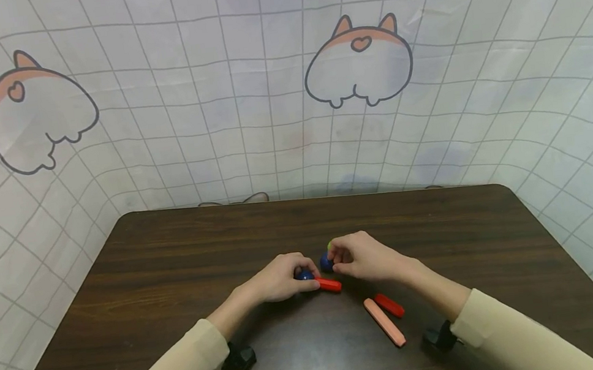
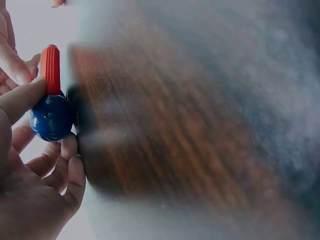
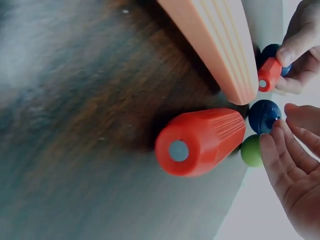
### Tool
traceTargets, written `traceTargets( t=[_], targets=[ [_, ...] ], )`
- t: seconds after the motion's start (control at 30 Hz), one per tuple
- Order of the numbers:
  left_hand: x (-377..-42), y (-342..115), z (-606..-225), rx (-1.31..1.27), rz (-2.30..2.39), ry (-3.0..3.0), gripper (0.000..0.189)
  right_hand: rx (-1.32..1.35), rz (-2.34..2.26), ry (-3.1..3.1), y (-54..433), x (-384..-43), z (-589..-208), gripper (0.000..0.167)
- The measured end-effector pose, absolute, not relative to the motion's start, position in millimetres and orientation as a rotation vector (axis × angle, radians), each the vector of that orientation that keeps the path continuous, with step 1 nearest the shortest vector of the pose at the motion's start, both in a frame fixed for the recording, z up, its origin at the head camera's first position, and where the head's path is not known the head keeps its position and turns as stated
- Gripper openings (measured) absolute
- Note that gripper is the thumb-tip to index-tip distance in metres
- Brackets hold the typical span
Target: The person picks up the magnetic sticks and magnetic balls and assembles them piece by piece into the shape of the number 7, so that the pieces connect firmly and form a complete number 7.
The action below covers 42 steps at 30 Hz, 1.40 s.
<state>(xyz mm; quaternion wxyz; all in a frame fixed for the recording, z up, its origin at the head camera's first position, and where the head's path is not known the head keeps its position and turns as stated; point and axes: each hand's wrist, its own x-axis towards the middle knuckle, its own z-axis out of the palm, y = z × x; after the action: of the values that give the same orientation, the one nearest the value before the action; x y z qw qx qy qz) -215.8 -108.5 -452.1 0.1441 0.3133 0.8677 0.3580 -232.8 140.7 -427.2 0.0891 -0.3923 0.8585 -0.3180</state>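
On the dark wooden table (image 1: 173, 268) my left hand (image 1: 292, 274) pinches a blue ball (image 1: 304, 275) with a short red stick (image 1: 329, 284) plugged into it. The left wrist view shows that ball (image 2: 51, 117) between thumb and fingers, with the red stick (image 2: 50, 70) pointing away. Just to its right, my right hand (image 1: 345, 256) curls round a second blue ball (image 1: 326, 261), with a bit of green beside it. In the right wrist view that ball (image 3: 264, 116) and a green ball (image 3: 251, 151) sit at my fingertips (image 3: 280, 145); whether the two are joined is unclear.
A loose red stick (image 1: 389, 305) and a longer salmon stick (image 1: 384, 321) lie side by side near my right forearm, and appear large in the right wrist view as the red stick (image 3: 200, 140) and the salmon stick (image 3: 220, 40). A grid-patterned cloth (image 1: 284, 87) surrounds the table.
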Motion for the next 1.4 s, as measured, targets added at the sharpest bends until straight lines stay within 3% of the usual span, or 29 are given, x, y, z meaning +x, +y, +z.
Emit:
traceTargets(
  t=[0.43, 1.4],
  targets=[
    [-215, -109, -454, 0.904, 1.011, 2.524, 0.010, -1.133, -0.786, 2.588, 128, -236, -425, 0.031],
    [-214, -110, -455, 0.904, 1.020, 2.535, 0.011, -1.151, -0.622, 2.606, 136, -229, -429, 0.030]
  ],
)
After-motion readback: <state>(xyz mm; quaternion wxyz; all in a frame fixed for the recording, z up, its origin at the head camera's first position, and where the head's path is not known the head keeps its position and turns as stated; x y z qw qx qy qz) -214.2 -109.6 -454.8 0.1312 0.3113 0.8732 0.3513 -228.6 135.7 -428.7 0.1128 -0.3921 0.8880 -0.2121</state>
